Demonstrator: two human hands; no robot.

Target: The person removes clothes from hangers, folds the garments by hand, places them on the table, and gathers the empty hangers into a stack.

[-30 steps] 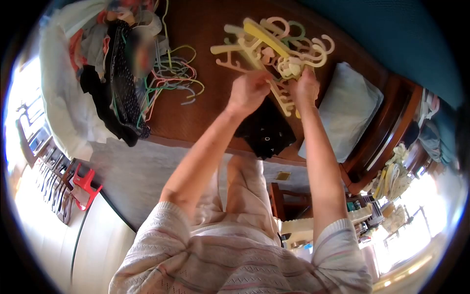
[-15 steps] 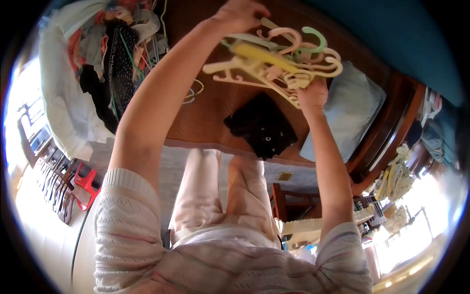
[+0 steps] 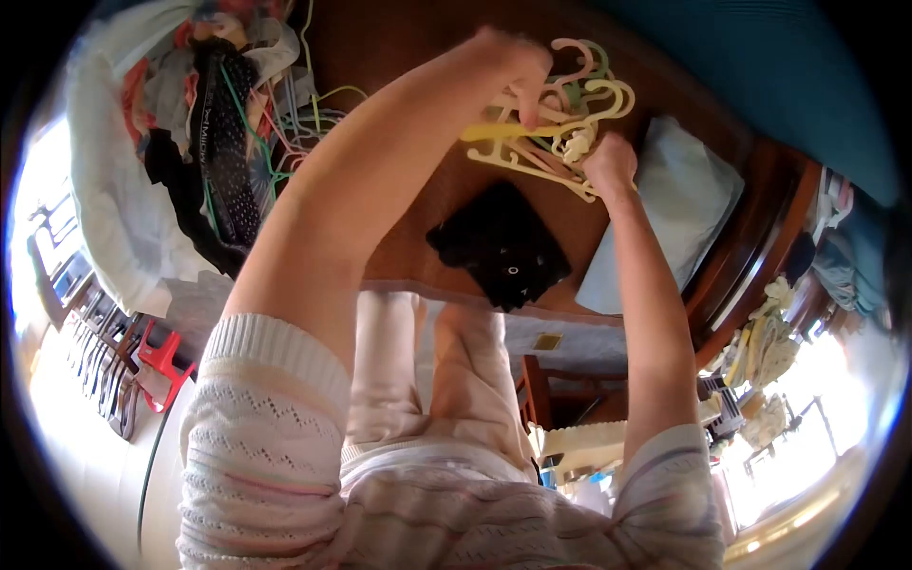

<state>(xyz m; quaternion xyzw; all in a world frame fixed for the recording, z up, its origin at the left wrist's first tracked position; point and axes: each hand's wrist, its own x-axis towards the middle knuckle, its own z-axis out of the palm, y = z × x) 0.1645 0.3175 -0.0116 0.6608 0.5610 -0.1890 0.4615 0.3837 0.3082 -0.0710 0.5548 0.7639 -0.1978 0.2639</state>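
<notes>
A bunch of plastic clothes hangers (image 3: 532,166) in yellow, cream, pink and green is held above the brown bed surface, hooks toward the far right. My right hand (image 3: 611,166) is closed round the bunch near the hooks. From the far side, my left hand (image 3: 518,74) reaches over the hangers with its fingers bent down against a bright yellow one; part of its grip is hidden. A folded black garment (image 3: 502,245) with small white letters lies on the bed just below the hangers.
On the left, a heap of clothes (image 3: 223,142) lies with several thin coloured hangers (image 3: 294,119). To the right is a pale blue pillow or folded cloth (image 3: 679,204) beside the wooden bed edge (image 3: 760,247). A red stool (image 3: 163,366) stands at lower left.
My left hand has come down and right onto the hangers, from hovering apart above them. The bunch has swung slightly, its hooks now closer together; my right hand keeps hold.
</notes>
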